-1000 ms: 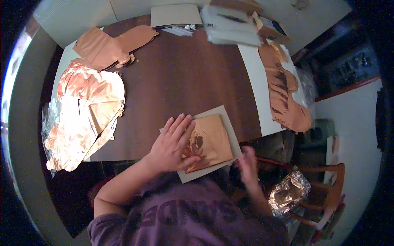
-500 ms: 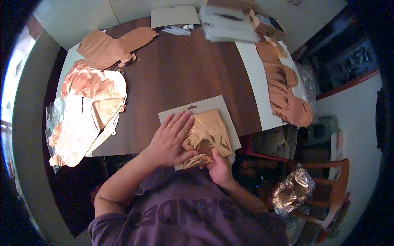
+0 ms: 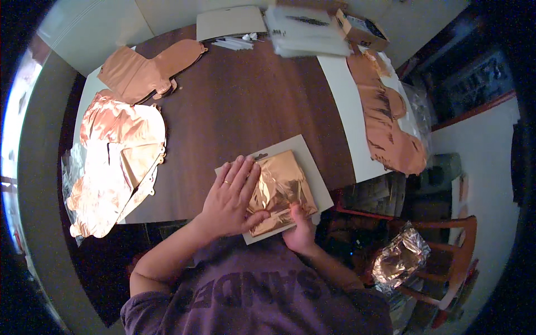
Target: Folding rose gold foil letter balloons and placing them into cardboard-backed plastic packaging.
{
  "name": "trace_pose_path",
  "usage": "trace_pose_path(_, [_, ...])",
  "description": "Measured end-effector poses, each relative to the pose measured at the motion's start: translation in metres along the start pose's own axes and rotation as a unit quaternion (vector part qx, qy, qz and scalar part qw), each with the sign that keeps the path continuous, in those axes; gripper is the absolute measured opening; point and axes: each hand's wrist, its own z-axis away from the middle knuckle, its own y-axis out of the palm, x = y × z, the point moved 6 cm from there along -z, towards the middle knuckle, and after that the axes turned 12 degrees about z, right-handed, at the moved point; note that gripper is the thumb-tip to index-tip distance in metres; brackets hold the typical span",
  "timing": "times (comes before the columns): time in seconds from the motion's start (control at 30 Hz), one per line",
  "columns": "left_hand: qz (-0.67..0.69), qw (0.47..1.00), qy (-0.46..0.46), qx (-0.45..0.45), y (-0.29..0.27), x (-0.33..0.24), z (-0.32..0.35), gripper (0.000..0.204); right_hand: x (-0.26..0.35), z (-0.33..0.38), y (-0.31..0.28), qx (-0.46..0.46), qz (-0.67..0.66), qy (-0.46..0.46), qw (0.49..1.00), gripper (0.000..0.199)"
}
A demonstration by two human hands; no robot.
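Observation:
A folded rose-gold foil balloon (image 3: 281, 184) lies on a pale backing card (image 3: 318, 192) with a hanging slot, at the table's near edge. My left hand (image 3: 230, 195) rests flat over the card's left side and the foil, its fingers stretched out. At the near right, my right hand (image 3: 301, 230) grips the card's edge, with its thumb pressed on the foil and its other fingers hidden beneath. A strip of bare card shows along the near side, below the foil.
Flat foil balloons lie in stacks at the left (image 3: 123, 167), far left (image 3: 148, 72) and right (image 3: 385, 114) of the brown table (image 3: 251, 100). Clear plastic sleeves (image 3: 307, 33), pale cards (image 3: 231, 23) and a small box (image 3: 362, 30) stand behind. A wooden chair (image 3: 463, 251) holds crumpled foil (image 3: 402, 257).
The card has turned slightly and its near edge has come toward me. More of the foil's near side shows flat. My left hand has shifted a little nearer, still on it.

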Motion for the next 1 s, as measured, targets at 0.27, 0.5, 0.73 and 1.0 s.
trace_pose_path(0.27, [0.045, 0.998, 0.029, 0.040, 0.000, -0.001, -0.001, 0.092, 0.014, -0.010, -0.009, 0.014, -0.098, 0.121, 0.988, 0.035])
trace_pose_path(0.5, [0.180, 0.978, 0.016, -0.103, -0.066, 0.067, -0.146, 0.043, 0.004, -0.032, -0.052, -0.007, -0.210, 0.253, 0.944, 0.025])
trace_pose_path(0.73, [0.100, 0.981, 0.004, -0.167, -0.056, 0.156, -0.369, 0.025, -0.019, -0.032, -0.079, 0.136, 0.136, 0.224, 0.956, 0.006])
trace_pose_path(1.0, [0.065, 0.968, -0.021, -0.241, -0.027, 0.215, -0.413, 0.025, -0.014, -0.039, -0.085, 0.005, -0.140, 0.407, 0.903, 0.015])
